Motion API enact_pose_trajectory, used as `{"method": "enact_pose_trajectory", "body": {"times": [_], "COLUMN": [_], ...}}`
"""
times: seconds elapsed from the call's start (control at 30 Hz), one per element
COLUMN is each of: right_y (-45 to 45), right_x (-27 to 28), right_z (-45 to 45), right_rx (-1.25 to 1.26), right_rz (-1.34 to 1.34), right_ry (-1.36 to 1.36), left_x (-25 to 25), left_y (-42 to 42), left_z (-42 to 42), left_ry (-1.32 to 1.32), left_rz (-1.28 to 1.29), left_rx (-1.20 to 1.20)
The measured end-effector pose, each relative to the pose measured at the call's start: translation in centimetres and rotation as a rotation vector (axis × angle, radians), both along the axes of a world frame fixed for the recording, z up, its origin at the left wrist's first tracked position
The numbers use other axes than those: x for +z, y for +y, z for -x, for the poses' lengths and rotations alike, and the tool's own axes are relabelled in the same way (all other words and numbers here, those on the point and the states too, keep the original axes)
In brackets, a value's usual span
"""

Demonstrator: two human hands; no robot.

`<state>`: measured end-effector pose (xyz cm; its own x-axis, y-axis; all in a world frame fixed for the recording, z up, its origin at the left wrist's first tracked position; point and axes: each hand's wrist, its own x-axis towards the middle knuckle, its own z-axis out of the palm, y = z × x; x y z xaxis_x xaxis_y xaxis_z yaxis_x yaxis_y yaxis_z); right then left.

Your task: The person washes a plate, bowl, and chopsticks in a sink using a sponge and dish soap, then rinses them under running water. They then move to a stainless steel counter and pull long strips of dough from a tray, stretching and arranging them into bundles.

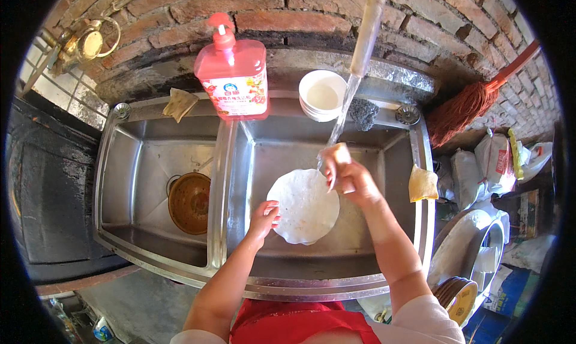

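A round white scalloped plate [306, 207] is over the right basin of a steel double sink [218, 209]. My left hand [264, 220] grips its left rim, thumb and fingers at the edge. A second edge shows at its lower rim; whether another plate lies beneath cannot be told. At the plate's upper right, my right hand [348, 175] is curled beneath running water [344, 114] from a pale hose [366, 33]. Blur hides whether its fingers hold anything.
Behind the basins stand a pink dish-soap pump bottle [234, 81], stacked white bowls [321, 94] and a dark scouring pad [363, 113]. Yellowish sponge pieces [180, 104] rest on the sink's rim. The left basin holds a brown bowl [191, 203]. A reddish broom [468, 108] leans at right.
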<state>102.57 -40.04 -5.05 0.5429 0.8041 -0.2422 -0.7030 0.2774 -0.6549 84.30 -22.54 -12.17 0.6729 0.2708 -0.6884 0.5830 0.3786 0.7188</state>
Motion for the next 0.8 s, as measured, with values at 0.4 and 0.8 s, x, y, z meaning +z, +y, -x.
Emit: {"method": "enact_pose_trajectory", "body": {"times": [0.4, 0.8], "right_y": [13.7, 23.4], "right_x": [6.9, 18.7], "right_z": [1.5, -6.1], "right_rx": [0.178, 0.108], "right_rz": [-0.235, 0.000], "right_ry": [0.313, 0.001], "left_x": [2.8, 5.4], "left_y": [1.9, 3.2], "left_z": [4.0, 6.2], "left_ry": [-0.159, -0.284], "left_rz": [-0.003, -0.007], "left_rx": [-0.003, 0.025]}}
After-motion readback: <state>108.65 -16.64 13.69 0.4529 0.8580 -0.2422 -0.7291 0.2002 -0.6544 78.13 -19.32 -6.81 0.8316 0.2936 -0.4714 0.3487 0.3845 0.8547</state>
